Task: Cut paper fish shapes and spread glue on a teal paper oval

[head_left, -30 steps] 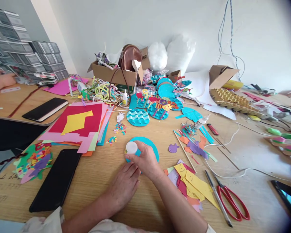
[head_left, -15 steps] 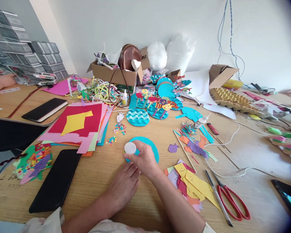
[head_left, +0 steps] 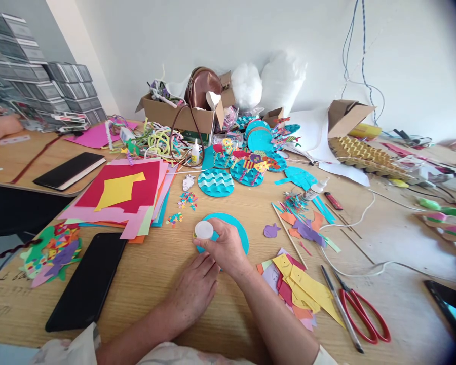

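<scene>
My right hand [head_left: 228, 248] is closed around a small white glue bottle [head_left: 203, 230], tipped so that its round base faces me. The bottle's nozzle end is hidden beneath it. Under the bottle lies a round turquoise paper disc [head_left: 237, 230], flat on the table. My left hand [head_left: 193, 289] rests flat with fingers stretched out, its fingertips beside the disc's lower left edge and partly covered by my right hand. Beyond the disc are small heaps of coloured paper bits [head_left: 188, 200] and a turquoise disc with wavy strips [head_left: 216, 183].
Stacked coloured sheets [head_left: 117, 190] and a black phone [head_left: 89, 284] lie left. Paper scraps [head_left: 296, 284], a pen [head_left: 342, 309] and red-handled scissors [head_left: 365, 314] are right. Decorated turquoise pieces [head_left: 247, 170] and a cardboard box [head_left: 182, 116] stand behind. Another person's hand [head_left: 2, 126] shows far left.
Almost nothing differs. The bottle and my right hand have shifted very slightly over the disc; my left hand stays in place.
</scene>
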Available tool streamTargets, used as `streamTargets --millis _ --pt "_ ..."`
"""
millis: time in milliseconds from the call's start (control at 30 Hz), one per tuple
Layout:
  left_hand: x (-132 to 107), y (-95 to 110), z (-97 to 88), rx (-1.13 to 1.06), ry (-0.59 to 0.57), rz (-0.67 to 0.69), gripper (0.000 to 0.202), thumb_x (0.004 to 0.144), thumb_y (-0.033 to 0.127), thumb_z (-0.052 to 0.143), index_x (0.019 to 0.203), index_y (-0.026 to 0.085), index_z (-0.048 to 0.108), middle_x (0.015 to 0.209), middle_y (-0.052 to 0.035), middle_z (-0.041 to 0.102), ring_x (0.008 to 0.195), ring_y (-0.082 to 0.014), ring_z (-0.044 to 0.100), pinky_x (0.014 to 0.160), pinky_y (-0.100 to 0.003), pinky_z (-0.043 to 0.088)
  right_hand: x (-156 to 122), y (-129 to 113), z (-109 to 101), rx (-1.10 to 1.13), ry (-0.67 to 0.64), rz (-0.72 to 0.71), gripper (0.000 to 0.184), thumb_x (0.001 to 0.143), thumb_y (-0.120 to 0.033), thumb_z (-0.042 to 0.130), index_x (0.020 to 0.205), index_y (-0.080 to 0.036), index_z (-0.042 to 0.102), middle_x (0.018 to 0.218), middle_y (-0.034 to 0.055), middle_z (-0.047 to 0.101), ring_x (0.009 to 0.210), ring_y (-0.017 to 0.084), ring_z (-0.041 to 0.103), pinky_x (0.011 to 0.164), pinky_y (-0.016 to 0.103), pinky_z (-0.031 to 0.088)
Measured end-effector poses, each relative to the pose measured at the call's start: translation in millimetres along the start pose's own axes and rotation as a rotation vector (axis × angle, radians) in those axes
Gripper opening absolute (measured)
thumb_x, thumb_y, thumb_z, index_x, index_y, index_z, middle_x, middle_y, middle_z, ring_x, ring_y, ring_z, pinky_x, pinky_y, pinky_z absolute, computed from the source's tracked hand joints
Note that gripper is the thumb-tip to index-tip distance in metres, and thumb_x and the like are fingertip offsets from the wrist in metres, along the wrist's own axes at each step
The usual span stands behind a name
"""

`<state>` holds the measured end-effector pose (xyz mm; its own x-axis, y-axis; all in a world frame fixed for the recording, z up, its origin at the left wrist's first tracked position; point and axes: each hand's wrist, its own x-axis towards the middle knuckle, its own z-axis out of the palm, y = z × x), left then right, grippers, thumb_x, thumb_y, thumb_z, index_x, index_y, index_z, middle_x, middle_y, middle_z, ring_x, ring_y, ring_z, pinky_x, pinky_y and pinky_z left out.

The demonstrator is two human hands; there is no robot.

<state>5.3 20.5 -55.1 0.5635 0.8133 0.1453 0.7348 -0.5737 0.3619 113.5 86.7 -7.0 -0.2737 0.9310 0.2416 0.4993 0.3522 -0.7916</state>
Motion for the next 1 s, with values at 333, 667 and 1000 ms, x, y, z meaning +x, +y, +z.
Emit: streamTargets --millis 333,667,1000 --pt "-0.3 -0.6 0.9 -0.039 0.006 -0.012 0.035 0.074 0.004 0.044 0.106 0.017 0.053 0.116 -0.0099 0.060 0.114 -0.0262 0.050 0.095 -0.048 0.042 0.9 -2.4 1.7 -0.018 0.009 -0.016 0.013 0.070 -0.026 0.067 0.063 -0.020 0.058 0.062 -0.0032 0.055 0.060 0.012 0.049 0.055 0.020 0.036" --pt "-0.4 -1.5 1.4 -0.021 -0.007 -0.015 0.032 0.075 0.007 0.047 0.105 0.016 0.055 0.115 -0.0095 0.060 0.112 -0.0261 0.051 0.096 -0.046 0.042 -5.3 -3.4 -2.8 -0.013 -0.052 -0.022 0.015 0.067 -0.023 0.071 0.070 -0.020 0.057 0.068 -0.0035 0.056 0.067 0.013 0.052 0.059 0.021 0.037" --pt "1.1 0.6 -2.3 0.060 -0.012 0.018 0.036 0.074 0.006 0.048 0.109 0.011 0.052 0.116 -0.0119 0.059 0.113 -0.0266 0.051 0.098 -0.044 0.042 -6.7 4.8 -5.5 -0.015 -0.083 0.100 0.013 0.070 -0.022 0.063 0.078 -0.019 0.055 0.073 -0.0014 0.058 0.067 0.014 0.051 0.059 0.023 0.037"
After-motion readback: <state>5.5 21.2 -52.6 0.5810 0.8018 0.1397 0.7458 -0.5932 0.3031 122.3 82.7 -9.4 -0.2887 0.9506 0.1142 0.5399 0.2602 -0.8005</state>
